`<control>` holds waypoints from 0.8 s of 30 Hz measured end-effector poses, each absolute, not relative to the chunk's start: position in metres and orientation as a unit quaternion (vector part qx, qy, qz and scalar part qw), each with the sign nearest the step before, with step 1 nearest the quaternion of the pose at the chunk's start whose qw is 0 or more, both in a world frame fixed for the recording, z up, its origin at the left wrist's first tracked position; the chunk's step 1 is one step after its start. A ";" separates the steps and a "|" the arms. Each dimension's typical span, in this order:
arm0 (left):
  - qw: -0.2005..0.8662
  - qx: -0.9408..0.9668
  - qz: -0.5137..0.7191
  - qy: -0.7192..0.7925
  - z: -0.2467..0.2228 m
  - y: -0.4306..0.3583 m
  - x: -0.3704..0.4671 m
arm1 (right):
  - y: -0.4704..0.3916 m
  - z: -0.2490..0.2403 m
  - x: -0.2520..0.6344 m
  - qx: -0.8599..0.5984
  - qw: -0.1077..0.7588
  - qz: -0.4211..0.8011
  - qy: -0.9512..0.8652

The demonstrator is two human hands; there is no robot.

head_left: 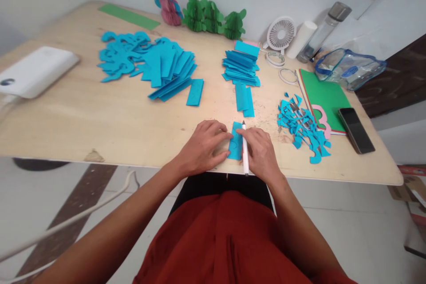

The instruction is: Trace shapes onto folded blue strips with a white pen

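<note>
A small blue paper piece (234, 144) with a faint drawn curve lies on the wooden table (133, 124) near its front edge. My left hand (205, 147) rests at the paper's left side, its fingertips touching the edge, with the thumb and fingers apart. On the other side my right hand (260, 151) holds a white pen (245, 153) with its dark tip pointing away from me, and the index fingertip touches the paper's upper right. Just beyond are folded blue strips (244, 99) and a stack of blue folded papers (241, 67).
Blue cut shapes (123, 55) and blue papers (169, 66) are piled at left, near a white device (38, 71). Blue scraps (301, 124), a green folder (324, 97) and a phone (356, 129) lie at right. A small fan (281, 34) and bottle (324, 31) stand behind.
</note>
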State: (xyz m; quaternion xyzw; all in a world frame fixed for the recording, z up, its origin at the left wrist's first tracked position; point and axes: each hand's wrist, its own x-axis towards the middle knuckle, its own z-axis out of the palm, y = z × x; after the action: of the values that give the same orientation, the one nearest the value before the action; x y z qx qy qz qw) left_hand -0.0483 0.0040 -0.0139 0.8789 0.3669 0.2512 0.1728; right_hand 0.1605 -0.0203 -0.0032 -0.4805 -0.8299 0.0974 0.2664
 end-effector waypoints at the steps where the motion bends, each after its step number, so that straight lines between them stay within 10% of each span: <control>1: 0.171 0.879 0.250 0.367 -0.014 0.004 -0.048 | -0.020 -0.003 0.161 -0.481 0.266 0.097 -0.829; 24: 0.169 0.885 0.249 0.355 -0.014 0.002 -0.053 | -0.020 -0.001 0.159 -0.485 0.252 0.079 -0.833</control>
State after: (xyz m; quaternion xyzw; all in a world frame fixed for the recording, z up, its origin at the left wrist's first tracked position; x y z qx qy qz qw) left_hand -0.0529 0.0020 -0.0144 0.8850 0.3551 0.2491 0.1692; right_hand 0.1588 -0.0204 -0.0014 -0.4855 -0.8334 0.0794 0.2519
